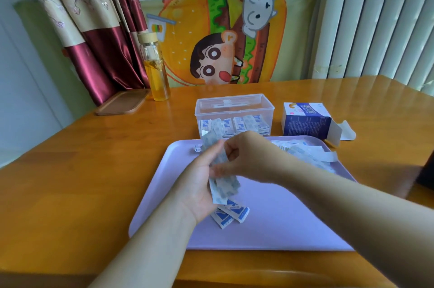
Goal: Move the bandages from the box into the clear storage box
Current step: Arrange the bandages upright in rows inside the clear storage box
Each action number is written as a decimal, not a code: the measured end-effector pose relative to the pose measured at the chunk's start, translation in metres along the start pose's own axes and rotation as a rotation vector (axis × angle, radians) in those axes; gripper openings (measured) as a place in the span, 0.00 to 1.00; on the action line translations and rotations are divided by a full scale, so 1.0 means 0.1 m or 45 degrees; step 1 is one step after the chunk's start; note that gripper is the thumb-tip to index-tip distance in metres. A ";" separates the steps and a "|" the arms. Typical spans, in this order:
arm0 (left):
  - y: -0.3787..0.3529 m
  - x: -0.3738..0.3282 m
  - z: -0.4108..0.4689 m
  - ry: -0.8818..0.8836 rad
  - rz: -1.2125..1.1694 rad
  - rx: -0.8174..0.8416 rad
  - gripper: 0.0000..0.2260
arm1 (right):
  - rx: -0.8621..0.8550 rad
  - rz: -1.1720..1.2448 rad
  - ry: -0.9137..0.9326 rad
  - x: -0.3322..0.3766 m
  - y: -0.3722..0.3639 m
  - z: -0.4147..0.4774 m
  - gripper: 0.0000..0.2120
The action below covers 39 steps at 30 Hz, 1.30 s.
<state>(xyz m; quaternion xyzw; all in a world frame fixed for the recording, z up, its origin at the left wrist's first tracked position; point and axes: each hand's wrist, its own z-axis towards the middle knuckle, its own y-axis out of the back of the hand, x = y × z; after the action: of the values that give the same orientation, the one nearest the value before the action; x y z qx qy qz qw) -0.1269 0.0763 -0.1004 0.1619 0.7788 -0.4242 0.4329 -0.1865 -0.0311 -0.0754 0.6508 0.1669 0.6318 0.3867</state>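
**Gathering a bandage strip over the tray**

I am holding a folded strip of blue-and-white paper-wrapped bandages (224,187) above the flat lilac plastic tray (293,217), so any that slip are landing there. My left hand (197,189) is curling round its lower part and my right hand (251,156) is pinching the top. The clear open-topped plastic storage box (234,110) is sitting just behind, within reach, part filled; the opened blue-and-white cardboard box (305,125) is lying beside it.

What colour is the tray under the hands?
Pale lilac, plain with no pattern; the tray shows best in the head view.
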 end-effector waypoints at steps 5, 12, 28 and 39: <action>0.07 -0.02 0.03 0.038 -0.152 -0.058 0.10 | -0.223 -0.274 0.226 0.00 -0.02 -0.16 0.22; 0.04 0.01 0.08 0.148 -0.130 0.054 0.07 | 0.050 -0.711 0.405 -0.05 -0.04 -0.29 0.57; -0.09 0.02 -0.04 -0.020 0.306 0.059 0.08 | 0.052 -0.389 0.488 -0.12 0.13 -0.22 0.39; -0.07 -0.04 -0.12 -0.095 0.579 0.170 0.05 | 0.069 0.253 0.317 -0.01 0.38 -0.18 0.21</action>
<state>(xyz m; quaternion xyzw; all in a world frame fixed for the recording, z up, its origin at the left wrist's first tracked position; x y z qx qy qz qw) -0.1353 0.0820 -0.0899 0.3456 0.6760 -0.3719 0.5341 -0.2144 -0.0512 -0.0509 0.5910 0.1651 0.7379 0.2809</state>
